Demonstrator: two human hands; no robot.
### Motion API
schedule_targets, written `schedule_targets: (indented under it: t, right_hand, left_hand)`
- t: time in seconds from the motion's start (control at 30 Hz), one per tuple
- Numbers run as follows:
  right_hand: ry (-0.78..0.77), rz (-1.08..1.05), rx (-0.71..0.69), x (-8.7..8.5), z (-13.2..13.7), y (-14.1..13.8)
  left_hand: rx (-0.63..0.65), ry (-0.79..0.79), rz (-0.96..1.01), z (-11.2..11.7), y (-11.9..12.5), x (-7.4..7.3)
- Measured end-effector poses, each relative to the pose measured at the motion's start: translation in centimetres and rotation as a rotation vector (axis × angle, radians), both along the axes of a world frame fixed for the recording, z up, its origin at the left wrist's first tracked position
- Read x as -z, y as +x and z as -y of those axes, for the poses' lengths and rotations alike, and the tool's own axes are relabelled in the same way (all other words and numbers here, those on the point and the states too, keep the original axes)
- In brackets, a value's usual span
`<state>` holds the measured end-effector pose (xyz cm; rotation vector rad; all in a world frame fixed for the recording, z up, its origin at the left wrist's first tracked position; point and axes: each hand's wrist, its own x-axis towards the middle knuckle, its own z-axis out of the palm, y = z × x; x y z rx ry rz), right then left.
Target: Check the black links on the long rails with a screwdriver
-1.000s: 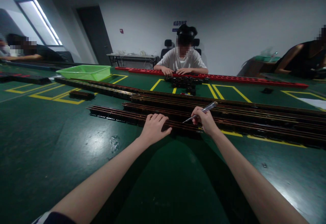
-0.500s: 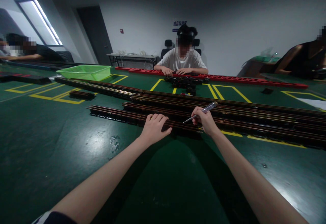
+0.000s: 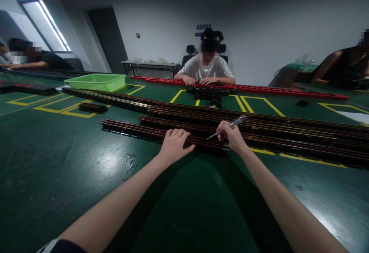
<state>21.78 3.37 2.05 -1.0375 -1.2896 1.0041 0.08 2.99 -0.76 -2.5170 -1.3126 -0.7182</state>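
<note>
Several long dark rails with copper strips point(image 3: 129, 129) lie side by side across the green table. My left hand point(image 3: 174, 145) rests on the nearest rail, fingers curled over its top and pressing it down. My right hand point(image 3: 233, 136) is closed round a silver pen-like tool point(image 3: 230, 124), held like a pen. The tool's thin tip points left and down at the nearest rail, just right of my left hand.
A green plastic basket point(image 3: 96, 81) stands at the back left. A long red rail point(image 3: 259, 88) runs along the far side, where a person in a white shirt point(image 3: 206, 68) sits with a pile of black parts point(image 3: 209, 92). Other people sit at far left and right.
</note>
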Motion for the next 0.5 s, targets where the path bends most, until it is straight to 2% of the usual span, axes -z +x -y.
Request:
schedule_targets:
  t: [0.5]
  right_hand:
    - [0.029,0.020,0.007,-0.09,0.06,-0.29]
  left_hand:
    - [-0.060,0.047,0.039,0.02,0.03,0.30]
